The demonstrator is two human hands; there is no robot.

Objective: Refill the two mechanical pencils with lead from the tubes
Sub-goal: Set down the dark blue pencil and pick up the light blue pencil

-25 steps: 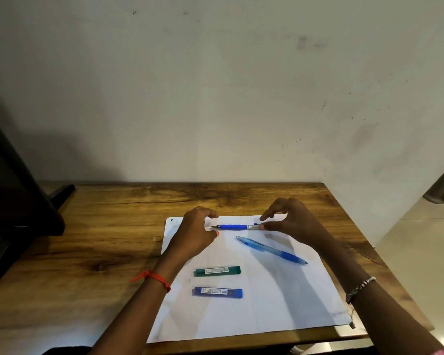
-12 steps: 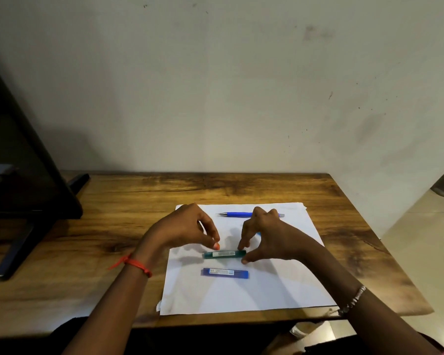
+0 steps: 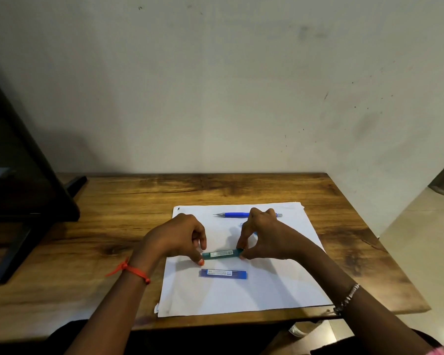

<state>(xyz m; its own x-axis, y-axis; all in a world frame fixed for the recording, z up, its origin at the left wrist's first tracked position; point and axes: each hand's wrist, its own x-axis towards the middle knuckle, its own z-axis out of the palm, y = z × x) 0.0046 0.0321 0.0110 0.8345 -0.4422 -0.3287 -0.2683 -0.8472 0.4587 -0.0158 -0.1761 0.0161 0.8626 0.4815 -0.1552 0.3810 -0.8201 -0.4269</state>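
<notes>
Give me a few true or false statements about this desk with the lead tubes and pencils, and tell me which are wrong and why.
1. The left hand and the right hand each pinch one end of the green plastic lead tube. True.
2. The blue plastic lead tube lies on bare wood, off the paper. False: it lies on the white paper sheet, nearer the person than the green tube.
3. The dark blue mechanical pencil lies on the paper beyond both hands, gripped by neither. True.
4. A beaded bracelet sits on the left wrist. False: the left wrist wears an orange thread; the bracelet is on the right wrist.
</notes>
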